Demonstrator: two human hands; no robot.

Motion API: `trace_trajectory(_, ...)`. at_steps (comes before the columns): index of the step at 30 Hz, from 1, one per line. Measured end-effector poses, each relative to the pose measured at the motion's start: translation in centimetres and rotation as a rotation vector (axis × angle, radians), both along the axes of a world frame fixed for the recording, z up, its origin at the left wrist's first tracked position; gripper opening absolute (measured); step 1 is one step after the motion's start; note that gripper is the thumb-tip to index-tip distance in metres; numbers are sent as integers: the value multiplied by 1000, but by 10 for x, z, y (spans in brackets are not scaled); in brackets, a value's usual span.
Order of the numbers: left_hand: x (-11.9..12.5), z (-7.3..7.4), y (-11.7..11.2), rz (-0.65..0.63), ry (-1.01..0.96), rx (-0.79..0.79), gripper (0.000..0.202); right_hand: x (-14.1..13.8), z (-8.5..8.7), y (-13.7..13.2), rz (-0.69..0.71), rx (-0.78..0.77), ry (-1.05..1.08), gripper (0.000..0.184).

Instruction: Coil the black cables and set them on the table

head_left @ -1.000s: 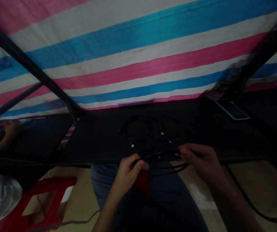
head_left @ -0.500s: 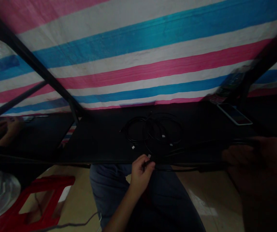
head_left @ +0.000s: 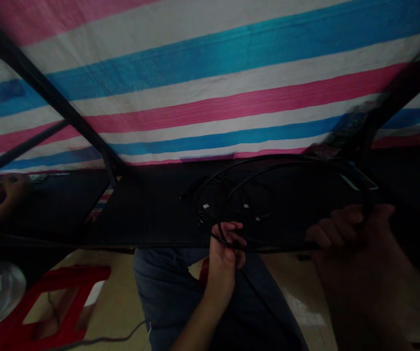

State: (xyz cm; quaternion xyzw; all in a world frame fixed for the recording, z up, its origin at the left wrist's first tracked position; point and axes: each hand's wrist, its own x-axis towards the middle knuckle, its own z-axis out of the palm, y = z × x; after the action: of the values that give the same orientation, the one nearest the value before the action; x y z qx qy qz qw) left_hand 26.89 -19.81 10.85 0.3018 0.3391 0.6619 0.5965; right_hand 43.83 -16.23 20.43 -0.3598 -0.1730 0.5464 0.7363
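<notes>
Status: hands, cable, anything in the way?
Right hand gripping black cable. Left hand touching it, fingers loosely curled. Coiled cables beyond; smartphone partly hidden.

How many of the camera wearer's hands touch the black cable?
2: the left hand, near the front edge of the table, with the black cable across it, and the right hand, farther right, gripping the cable. Neither is hidden.

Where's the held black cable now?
Head view, centre to right: the black cable arches from the right hand across the coiled cables on the black tabletop, its near strands crossing the left hand.
</notes>
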Motion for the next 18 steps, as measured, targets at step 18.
trace_trajectory(18,-97,62,53,318,-397,-239,40,-68,-110,-50,608,-168,-310,50)
